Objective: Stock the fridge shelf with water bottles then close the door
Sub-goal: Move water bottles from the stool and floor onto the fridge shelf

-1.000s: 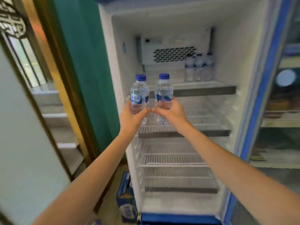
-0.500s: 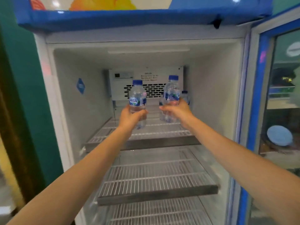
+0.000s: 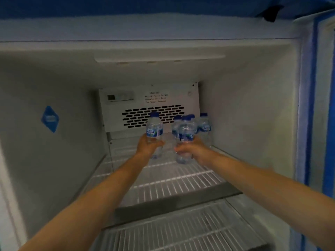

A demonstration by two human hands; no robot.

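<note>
At six o'clock, nearest, a lower wire shelf [image 3: 181, 234] shows beneath both forearms. Above it lies the top shelf [image 3: 174, 205], with its grey front rail, and both arms reach over that rail toward twelve o'clock.

The left hand [image 3: 147, 146] has fingers and thumb curled round the lower body of the left bottle [image 3: 154, 130]. The right hand [image 3: 194, 151] wraps the right bottle [image 3: 184, 136] the same way, low on its body. Both bottles are over the middle of the top shelf. They stand upright, long axis vertical, with the blue caps pointing to twelve o'clock and the bases down at the wires. I cannot tell whether the bases rest on the shelf yet.

Just past the right bottle, toward one o'clock, the standing bottles [image 3: 204, 127] cluster in the rear right corner. The held bottle overlaps them in view, so I cannot tell whether it touches them. Furthest back is the vent panel [image 3: 154, 116].

I judge the main risk to be on the right. Pushed deeper, that bottle could knock the cluster over. Either bottle, let go while tilted, might topple on the wire bars. The door [image 3: 328, 124], at three o'clock, is not yet closed.
</note>
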